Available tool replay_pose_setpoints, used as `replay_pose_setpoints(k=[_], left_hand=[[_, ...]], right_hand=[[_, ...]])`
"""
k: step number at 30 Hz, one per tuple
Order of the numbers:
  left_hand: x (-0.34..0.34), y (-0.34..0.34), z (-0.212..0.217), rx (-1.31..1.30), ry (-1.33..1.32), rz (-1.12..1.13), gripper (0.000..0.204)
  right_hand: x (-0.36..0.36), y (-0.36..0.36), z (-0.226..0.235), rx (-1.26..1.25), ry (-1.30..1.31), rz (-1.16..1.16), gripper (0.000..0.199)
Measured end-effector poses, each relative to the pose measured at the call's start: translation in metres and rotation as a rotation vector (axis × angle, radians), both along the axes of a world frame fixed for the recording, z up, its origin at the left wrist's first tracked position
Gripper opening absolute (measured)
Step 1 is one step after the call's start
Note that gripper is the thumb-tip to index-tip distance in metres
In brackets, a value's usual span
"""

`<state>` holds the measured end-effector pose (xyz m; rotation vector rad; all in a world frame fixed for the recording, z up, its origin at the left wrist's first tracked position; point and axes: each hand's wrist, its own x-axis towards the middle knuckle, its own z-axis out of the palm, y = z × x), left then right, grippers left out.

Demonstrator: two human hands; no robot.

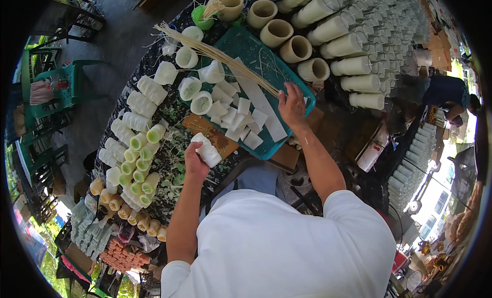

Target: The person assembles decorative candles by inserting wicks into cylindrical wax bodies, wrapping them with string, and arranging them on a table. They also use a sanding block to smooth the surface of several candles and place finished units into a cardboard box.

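My left hand (196, 163) is closed round a white wax candle (207, 151), a short ridged cylinder, held over the near edge of the table. My right hand (292, 104) reaches over the green tray (269, 151), fingertips and thumb at the right end of a long bundle of thin cream wicks (220, 55). The fingers look pinched there; how many strands they grip is too small to tell. Beneath the bundle, flat white wax pieces (237, 117) lie heaped in the tray beside a long pale strip (264, 107). A brown wooden board (207, 128) lies between tray and scraps.
White ridged candles (141, 104) and green-ended ones (139, 164) stand in rows at the left among wax scraps. Round tan pots (277, 33) line the tray's far side. Many glass cylinders of pale wax (348, 45) fill the far right. Another person (446, 93) is at the right edge.
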<state>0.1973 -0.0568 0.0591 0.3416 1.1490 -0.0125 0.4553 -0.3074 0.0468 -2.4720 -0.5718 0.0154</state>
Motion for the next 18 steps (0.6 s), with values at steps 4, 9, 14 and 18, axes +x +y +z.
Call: replay_pose_setpoints(k=[4,9,14,18], left_hand=[[0.040,-0.006,-0.016,0.051,-0.048,-0.086,0.042],[0.061,-0.008,-0.029,0.086,-0.048,0.047,0.041],[0.047,-0.005,-0.006,0.127,-0.021,0.058,0.040],[-0.008,-0.001,-0.002,0.141,0.022,0.037,0.039]], right_hand=[[0.055,-0.007,-0.063,-0.217,-0.184,-0.029,0.048],[0.064,0.020,-0.063,-0.306,-0.090,-0.202,0.050],[0.036,0.013,-0.060,-0.205,-0.017,-0.266,0.047],[-0.006,0.021,-0.035,-0.147,0.066,-0.244,0.049]])
